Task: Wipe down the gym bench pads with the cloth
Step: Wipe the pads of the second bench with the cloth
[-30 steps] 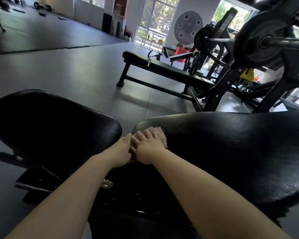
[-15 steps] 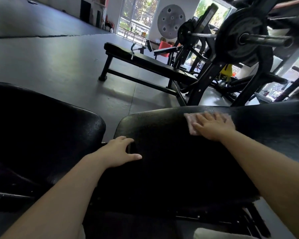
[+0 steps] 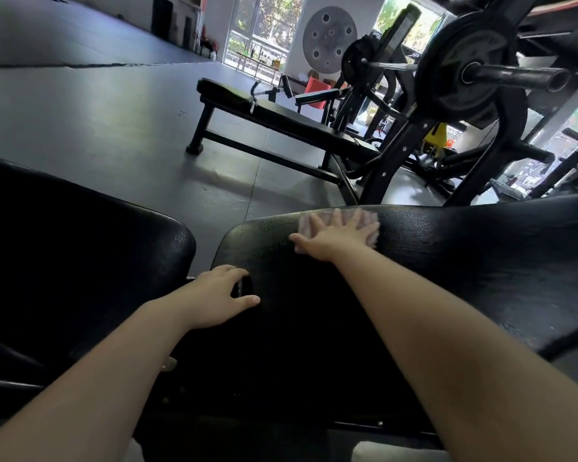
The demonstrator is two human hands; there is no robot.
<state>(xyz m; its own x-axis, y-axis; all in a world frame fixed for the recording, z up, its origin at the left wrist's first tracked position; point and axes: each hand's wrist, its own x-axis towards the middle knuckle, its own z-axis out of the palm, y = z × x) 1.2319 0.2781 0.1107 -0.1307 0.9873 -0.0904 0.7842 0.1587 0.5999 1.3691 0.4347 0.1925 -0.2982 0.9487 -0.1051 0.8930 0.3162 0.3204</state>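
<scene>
Wiping stroke on the right pad (image 3: pixel 447 278), seen from the head camera. Your right hand (image 3: pixel 337 236) lies flat, fingers straight and spread, pressing the cloth (image 3: pixel 371 228) onto the pad near its far edge. The hand grips nothing; the cloth is pinned under palm and fingers, and its pale pink margin shows beyond the fingertips and beside the thumb. The spread fingers probably keep the cloth flat so that it drags over the vinyl instead of bunching. Hand and cloth are blurred, so you cannot tell exactly how the cloth is folded.

Your left hand (image 3: pixel 221 296) rests on the pad's near left corner, beside the gap that parts this pad from the left pad (image 3: pixel 80 248). The thumb lies out along the top; the fingers curl over the corner's edge, and whether they clamp it or merely rest there is hard to tell. The likely purpose is to brace your body and steady the bench while the other arm reaches across.

The right pad's surface looks cracked and worn, so the cloth may snag on it. No cloth touches the left pad, and it presumably remains to be wiped, though its state cannot be judged here. Beyond, a flat bench (image 3: pixel 281 121) and a loaded barbell (image 3: pixel 514 76) stand well apart from your work.
</scene>
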